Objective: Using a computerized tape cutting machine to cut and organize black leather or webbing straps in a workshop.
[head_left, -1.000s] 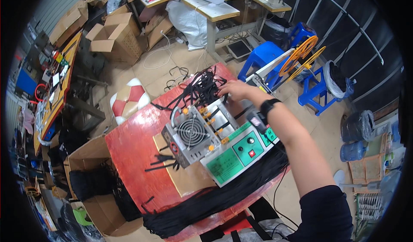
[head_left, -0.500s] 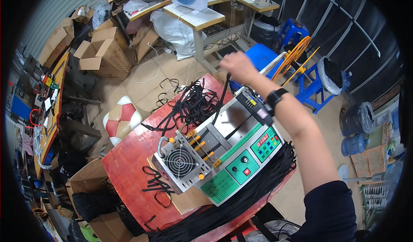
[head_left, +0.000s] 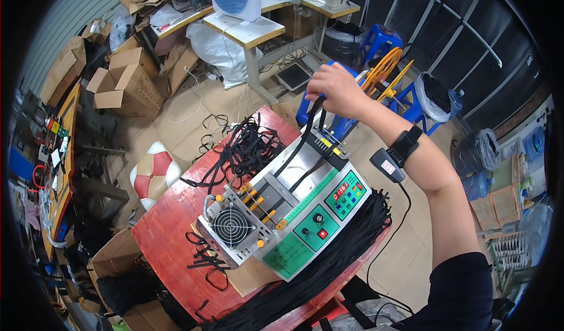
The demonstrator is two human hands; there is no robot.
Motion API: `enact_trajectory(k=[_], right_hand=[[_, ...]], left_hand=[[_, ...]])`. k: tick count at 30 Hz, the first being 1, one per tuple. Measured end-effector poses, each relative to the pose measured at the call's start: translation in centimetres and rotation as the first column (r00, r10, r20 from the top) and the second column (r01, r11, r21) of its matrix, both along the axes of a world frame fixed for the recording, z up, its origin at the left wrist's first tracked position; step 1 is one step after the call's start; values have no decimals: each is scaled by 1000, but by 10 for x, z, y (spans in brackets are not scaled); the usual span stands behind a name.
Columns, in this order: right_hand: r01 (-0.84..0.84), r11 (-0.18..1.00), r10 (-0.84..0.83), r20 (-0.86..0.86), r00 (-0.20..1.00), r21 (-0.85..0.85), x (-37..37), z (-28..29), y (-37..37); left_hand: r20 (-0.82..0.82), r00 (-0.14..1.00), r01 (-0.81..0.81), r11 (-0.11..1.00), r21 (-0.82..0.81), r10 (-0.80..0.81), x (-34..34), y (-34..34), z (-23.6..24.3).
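My right hand (head_left: 338, 90) is raised beyond the far end of a tape-cutting machine (head_left: 271, 256). Its fingers are closed on a black strap (head_left: 314, 119) that slopes down from them over the machine's metal top. Another stretch of black strap lies flat between the feeding parts. A round fan grille (head_left: 231, 225) covers the machine's left end, and a green control panel (head_left: 318, 218) with a lit display faces me. Around my right wrist sits a black band with a small device (head_left: 388, 164), and a cable runs from it. My left hand is out of view.
The machine stands on a red table (head_left: 170, 237). A tangle of black straps (head_left: 249, 149) lies behind it and a long bundle (head_left: 329, 260) along the near edge. Yellow reel (head_left: 382, 72), blue stool (head_left: 382, 40), patterned seat (head_left: 158, 172) and open carton (head_left: 126, 90) stand around.
The whole view has shifted, so the machine appears further left. My right hand has turned, and the strap hanging from its fingers now shows more clearly. The display reading has changed.
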State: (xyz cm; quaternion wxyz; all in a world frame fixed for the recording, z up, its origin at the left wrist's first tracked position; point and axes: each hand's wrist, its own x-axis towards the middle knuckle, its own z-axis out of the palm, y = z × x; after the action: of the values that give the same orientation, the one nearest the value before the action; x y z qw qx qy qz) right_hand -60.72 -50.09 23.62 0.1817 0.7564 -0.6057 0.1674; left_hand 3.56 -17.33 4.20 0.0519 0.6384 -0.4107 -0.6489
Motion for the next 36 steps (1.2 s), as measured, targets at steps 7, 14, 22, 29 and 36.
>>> enact_trajectory(k=[7,14,22,29,36], right_hand=[[54,996,-47,-90,995,72,-17,-33,4],[136,984,-134,-30,991,114,-13,-36,25],[97,980,-66,-181,981,173,3,-55,48],[80,949,-43,-128,991,304,41,-67,81],[102,985,-125,168,978,139,59,-56,209]], left_hand=[[-41,986,160,984,-82,-164,-11,-22,-28],[-164,945,282,959,-32,-283,-39,-44,-56],[-153,963,231,972,49,-221,-14,-29,-44],[-114,976,195,975,109,-183,18,-21,-27],[-8,964,267,964,0,-267,35,-21,-5]])
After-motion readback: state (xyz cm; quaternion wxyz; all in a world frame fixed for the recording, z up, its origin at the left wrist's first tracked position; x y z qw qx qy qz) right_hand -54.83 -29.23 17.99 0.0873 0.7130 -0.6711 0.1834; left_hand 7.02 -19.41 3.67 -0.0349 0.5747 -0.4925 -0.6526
